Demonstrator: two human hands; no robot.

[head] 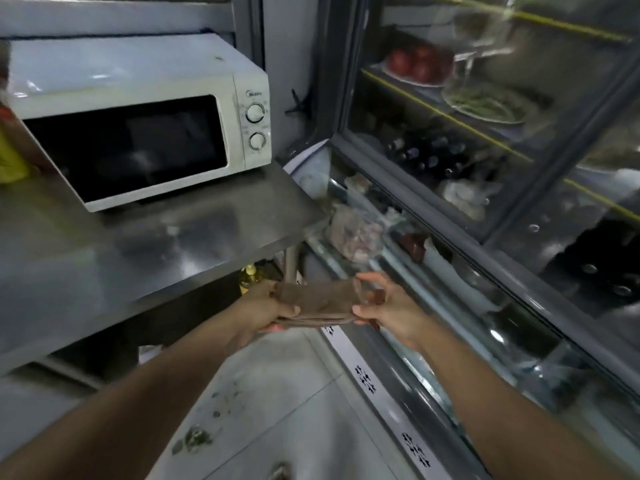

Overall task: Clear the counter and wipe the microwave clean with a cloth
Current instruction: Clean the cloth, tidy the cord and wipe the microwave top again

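A white microwave [138, 98] with a dark door and two round knobs stands on a steel counter [145, 244] at the upper left. A folded brown cloth [317, 301] hangs in the air below the counter's right corner, over the floor. My left hand [266, 310] grips its left end with the thumb on top. My right hand [384, 306] pinches its right end between thumb and fingers.
A glass-fronted display fridge [485, 150] fills the right side, with plates of food and bottles on its shelves. A yellow object [10, 157] sits at the counter's left edge. A yellow bottle [249, 277] stands under the counter. The tiled floor [277, 410] below is stained.
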